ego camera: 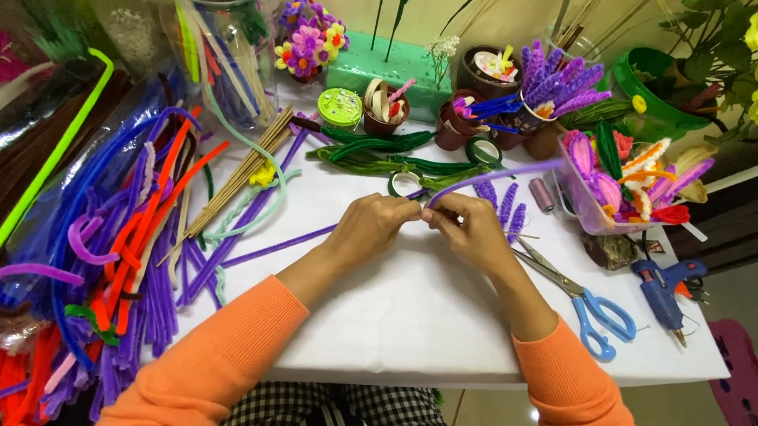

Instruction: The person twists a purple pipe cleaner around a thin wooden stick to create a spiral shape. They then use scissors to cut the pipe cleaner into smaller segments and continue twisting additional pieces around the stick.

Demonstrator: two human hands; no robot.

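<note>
Fingers of the left hand (371,224) and right hand (469,226) pinch a purple pipe cleaner (488,177) between them. Blue-handled scissors (583,302) lie just beside the right wrist.

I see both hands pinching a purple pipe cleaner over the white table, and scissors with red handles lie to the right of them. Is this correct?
Not quite: the scissors have blue handles, not red, as the head view shows. The rest holds: the left hand and right hand pinch a purple pipe cleaner over the white table, and the scissors lie to their right.
</note>
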